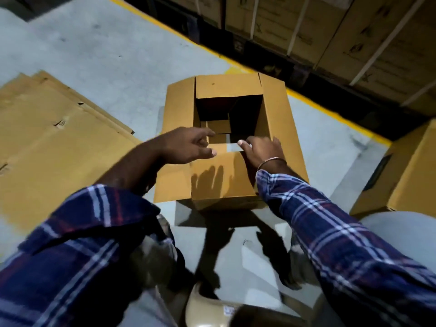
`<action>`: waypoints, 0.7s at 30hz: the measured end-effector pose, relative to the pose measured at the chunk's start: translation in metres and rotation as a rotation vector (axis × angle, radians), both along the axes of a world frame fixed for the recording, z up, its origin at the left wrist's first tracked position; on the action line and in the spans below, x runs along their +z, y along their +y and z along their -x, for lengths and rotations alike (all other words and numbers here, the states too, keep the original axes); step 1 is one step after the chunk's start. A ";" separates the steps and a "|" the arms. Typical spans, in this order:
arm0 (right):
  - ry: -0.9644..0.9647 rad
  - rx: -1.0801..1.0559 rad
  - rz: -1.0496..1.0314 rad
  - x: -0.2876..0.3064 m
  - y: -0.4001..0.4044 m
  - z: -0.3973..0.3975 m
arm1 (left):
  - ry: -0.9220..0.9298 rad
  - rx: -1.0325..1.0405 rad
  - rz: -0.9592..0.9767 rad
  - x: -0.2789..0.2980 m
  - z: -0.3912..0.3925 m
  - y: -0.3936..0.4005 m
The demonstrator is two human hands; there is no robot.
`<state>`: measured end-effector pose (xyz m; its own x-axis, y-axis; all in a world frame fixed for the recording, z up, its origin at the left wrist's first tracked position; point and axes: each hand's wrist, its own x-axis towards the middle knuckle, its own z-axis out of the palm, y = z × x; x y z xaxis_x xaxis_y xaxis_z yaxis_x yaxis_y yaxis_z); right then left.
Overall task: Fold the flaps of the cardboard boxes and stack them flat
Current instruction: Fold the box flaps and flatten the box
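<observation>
Two hands, left hand (pixel 188 145) and right hand (pixel 262 149), reach over one open box (pixel 236 88).

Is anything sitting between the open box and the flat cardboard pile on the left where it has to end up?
Nothing visible does. Only bare concrete floor lies between the open box and the flat cardboard pile. Both hands, left hand and right hand, are already at the box's opening.

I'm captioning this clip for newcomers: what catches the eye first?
The open box standing mid-floor, flaps spread, with the left hand and right hand over its near edge. Flattened cardboard lies at left, and strapped cartons line the far side.
</observation>
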<state>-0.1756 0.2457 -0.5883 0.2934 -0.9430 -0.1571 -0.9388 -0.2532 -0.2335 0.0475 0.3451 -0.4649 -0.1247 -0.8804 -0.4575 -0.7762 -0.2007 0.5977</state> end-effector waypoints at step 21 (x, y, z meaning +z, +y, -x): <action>0.261 0.218 -0.426 -0.068 0.098 0.015 | -0.176 -0.290 -0.030 0.003 0.024 0.002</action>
<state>-0.1906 0.3432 -0.6565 0.3755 -0.7014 -0.6059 -0.9154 -0.3828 -0.1242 0.0240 0.3470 -0.4620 -0.2850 -0.8056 -0.5194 -0.8941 0.0281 0.4469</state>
